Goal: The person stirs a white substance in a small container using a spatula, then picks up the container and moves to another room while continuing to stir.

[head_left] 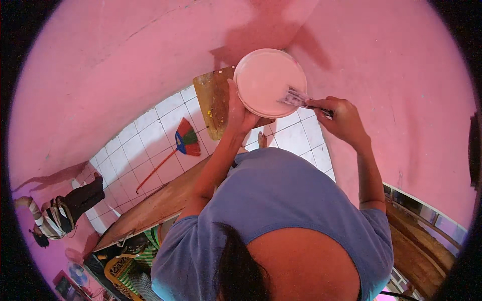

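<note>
A round, pale-rimmed paint tub (266,75) with pink paint is held up in front of me. My left hand (239,110) grips its left side, the thumb up along the rim and the fingers underneath. In my right hand (346,119) is a paintbrush (296,97), its dark handle between closed fingers. The paint-smeared bristles rest over the right part of the paint, at or just above its surface; how deep they go I cannot tell.
Pink walls (381,65) meet in a corner beyond the tub. Below it stands a stained wooden board (213,98). A broom (186,140) with coloured bristles lies on white floor tiles (148,138). Another person (60,213) stands at the far left. Wooden furniture (416,236) is at the lower right.
</note>
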Demonstrator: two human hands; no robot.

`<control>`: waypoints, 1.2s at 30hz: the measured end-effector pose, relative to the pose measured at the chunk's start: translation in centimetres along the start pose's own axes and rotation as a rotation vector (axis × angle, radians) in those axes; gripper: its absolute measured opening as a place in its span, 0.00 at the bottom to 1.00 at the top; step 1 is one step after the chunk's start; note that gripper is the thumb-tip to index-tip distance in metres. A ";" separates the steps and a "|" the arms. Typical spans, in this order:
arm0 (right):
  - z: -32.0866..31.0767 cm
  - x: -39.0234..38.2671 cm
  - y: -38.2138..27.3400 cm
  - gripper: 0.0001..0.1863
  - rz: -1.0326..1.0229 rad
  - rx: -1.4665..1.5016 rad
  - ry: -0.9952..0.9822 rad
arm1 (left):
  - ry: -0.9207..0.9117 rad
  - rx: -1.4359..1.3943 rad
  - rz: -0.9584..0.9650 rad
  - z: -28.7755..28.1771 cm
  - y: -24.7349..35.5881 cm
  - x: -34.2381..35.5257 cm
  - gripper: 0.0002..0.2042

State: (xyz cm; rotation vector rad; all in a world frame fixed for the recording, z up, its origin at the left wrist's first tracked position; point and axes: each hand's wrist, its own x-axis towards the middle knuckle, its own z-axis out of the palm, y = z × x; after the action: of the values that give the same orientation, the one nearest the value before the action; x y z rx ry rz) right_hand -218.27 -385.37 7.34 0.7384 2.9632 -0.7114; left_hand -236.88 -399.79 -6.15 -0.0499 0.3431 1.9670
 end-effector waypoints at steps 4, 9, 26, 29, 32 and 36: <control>1.2 0.5 -0.8 0.14 0.001 0.028 0.081 | -0.009 -0.032 -0.030 -0.8 -0.4 0.4 0.34; 0.5 0.7 -1.7 0.16 0.036 0.066 0.107 | 0.003 -0.034 -0.044 -0.2 -0.4 0.2 0.34; 4.1 0.0 -1.0 0.15 0.033 -0.032 0.153 | 0.043 0.070 -0.033 -0.6 0.1 -0.7 0.36; 2.8 -0.5 -0.3 0.14 0.086 0.132 0.108 | 0.050 -0.038 -0.069 -0.6 0.8 -0.7 0.36; 3.4 -1.1 -0.6 0.14 -0.013 0.005 0.107 | 0.058 -0.019 -0.038 -0.8 1.5 -0.5 0.35; 4.8 -0.2 -1.4 0.13 0.019 -0.028 0.102 | 0.054 0.020 0.002 -0.2 2.8 -0.9 0.35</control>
State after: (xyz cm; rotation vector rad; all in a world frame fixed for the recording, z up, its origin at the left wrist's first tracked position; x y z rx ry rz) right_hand -219.19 -388.63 3.70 0.8238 3.0458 -0.6483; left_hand -239.03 -401.70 -5.53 -0.0904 0.3979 1.9667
